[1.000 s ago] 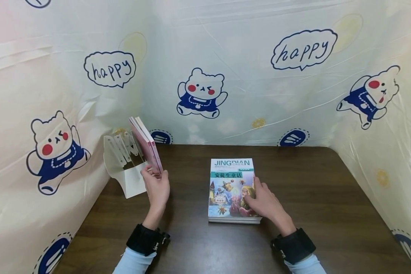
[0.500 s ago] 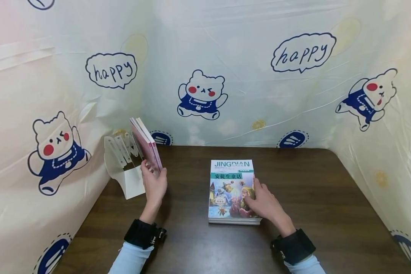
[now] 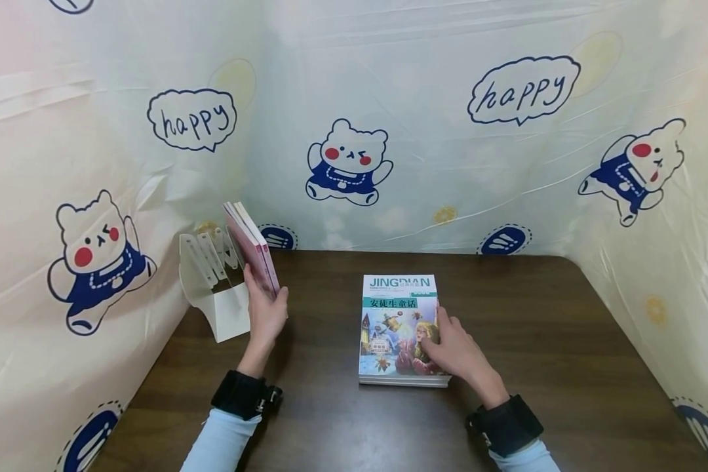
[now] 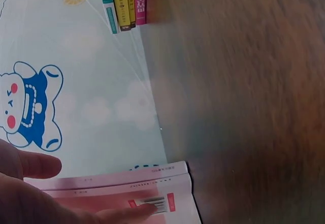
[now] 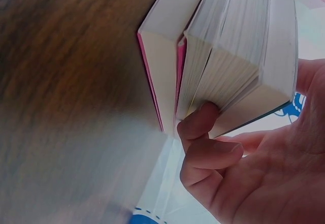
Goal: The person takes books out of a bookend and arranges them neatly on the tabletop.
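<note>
Two pink books (image 3: 252, 250) stand leaning at the right side of a white rack (image 3: 233, 311). My left hand (image 3: 265, 319) touches them low down; in the left wrist view a straight finger (image 4: 129, 213) lies on the pink cover by the barcode, and the thumb stands apart above the spines. A stack of books (image 3: 396, 334) lies flat at mid-table, with a blue illustrated cover on top. My right hand (image 3: 463, 351) grips its right side, thumb on the cover; in the right wrist view its curled fingers (image 5: 205, 132) press the page edges (image 5: 223, 76).
The dark wooden table (image 3: 537, 328) is bordered by a patterned cloth (image 3: 425, 131) at the back and both sides. White dividers (image 3: 212, 255) stand in the rack, left of the pink books.
My left hand has shifted slightly left, and its fingers reach further up the pink cover, less curled than before. The books, the rack and my right hand keep their places.
</note>
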`<state>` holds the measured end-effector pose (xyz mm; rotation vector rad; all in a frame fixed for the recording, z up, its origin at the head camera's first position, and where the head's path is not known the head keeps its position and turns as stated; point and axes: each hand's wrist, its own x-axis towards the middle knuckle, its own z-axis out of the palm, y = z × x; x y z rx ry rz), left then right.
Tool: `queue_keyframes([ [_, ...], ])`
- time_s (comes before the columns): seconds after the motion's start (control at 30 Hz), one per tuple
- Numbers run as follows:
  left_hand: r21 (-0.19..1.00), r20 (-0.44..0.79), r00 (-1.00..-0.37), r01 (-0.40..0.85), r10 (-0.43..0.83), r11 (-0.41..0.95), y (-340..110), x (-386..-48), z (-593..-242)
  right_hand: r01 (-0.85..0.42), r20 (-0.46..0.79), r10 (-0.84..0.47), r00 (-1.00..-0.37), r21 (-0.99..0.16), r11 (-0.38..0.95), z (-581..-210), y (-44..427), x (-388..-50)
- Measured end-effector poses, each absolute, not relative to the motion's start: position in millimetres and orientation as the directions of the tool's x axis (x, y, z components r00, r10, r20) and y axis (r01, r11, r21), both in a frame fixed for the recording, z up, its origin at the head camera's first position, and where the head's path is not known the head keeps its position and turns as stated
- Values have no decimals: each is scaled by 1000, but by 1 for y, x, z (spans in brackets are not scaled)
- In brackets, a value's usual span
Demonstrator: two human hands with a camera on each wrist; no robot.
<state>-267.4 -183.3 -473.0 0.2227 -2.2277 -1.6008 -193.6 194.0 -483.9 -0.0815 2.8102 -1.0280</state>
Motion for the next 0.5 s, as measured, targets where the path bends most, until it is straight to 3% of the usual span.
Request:
queue_keyframes([
  [0.5,945,192,-941,102,-277,310,-193,-276,-474,3,-125,-103,-987,-647,762,-485,194,-194],
])
